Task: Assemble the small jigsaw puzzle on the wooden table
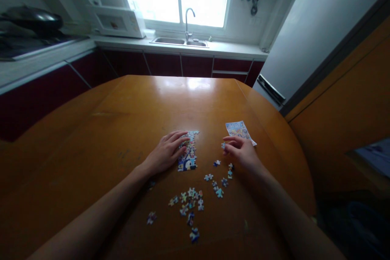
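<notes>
My left hand point(167, 151) lies with its fingers stretched over the left side of a partly joined jigsaw puzzle point(191, 155), covering some of it. To the right, my right hand point(242, 151) pinches a small light-blue puzzle piece point(223, 145) between thumb and fingers, just above the table. Behind that hand lies a printed picture sheet point(239, 130), its lower edge partly hidden by the fingers. Loose puzzle pieces point(219, 192) lie between the joined part and my right forearm. A denser cluster of pieces point(191, 199) is spread nearer to me.
Everything rests on a brown wooden table point(137, 105) with rounded sides. Beyond it, a counter holds a sink point(170, 40) with a faucet point(187, 24), a white microwave point(117, 22) and a wok point(33, 18). At the right stands a refrigerator point(298, 36).
</notes>
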`<state>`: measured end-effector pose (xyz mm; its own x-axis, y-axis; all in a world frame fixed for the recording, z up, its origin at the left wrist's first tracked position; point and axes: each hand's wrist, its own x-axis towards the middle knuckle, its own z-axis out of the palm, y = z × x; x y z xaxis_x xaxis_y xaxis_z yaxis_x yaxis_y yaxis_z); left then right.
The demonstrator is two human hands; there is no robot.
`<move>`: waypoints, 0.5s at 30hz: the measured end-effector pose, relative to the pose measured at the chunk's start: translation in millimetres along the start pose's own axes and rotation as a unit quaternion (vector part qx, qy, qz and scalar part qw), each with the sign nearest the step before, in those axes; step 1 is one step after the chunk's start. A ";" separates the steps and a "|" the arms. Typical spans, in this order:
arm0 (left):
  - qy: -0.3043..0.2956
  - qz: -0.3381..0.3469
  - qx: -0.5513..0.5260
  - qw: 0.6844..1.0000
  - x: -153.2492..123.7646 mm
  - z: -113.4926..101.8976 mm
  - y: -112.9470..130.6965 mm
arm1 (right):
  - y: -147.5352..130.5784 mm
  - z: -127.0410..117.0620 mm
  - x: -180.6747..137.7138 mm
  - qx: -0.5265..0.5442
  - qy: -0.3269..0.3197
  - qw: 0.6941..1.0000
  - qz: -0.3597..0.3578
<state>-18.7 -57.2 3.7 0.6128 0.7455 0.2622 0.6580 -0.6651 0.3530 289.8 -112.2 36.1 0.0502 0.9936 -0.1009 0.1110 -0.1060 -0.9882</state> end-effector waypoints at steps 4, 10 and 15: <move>0.006 0.001 -0.009 1.000 0.1 -0.1 0.2 | 0.8 2.8 0.2 -0.005 0.001 1.000 -0.011; 0.007 0.004 -0.010 1.000 1.0 1.0 -2.0 | 7.3 7.8 1.8 -0.015 0.029 0.999 -0.028; 0.007 -0.001 -0.007 1.000 0.3 2.5 -3.3 | 9.5 12.6 0.1 -0.038 0.032 0.998 -0.045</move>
<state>-19.6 -54.9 0.3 0.6052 0.7471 0.2749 0.6527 -0.6634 0.3659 278.4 -112.6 25.3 0.1004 0.9949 -0.0021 0.1927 -0.0215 -0.9810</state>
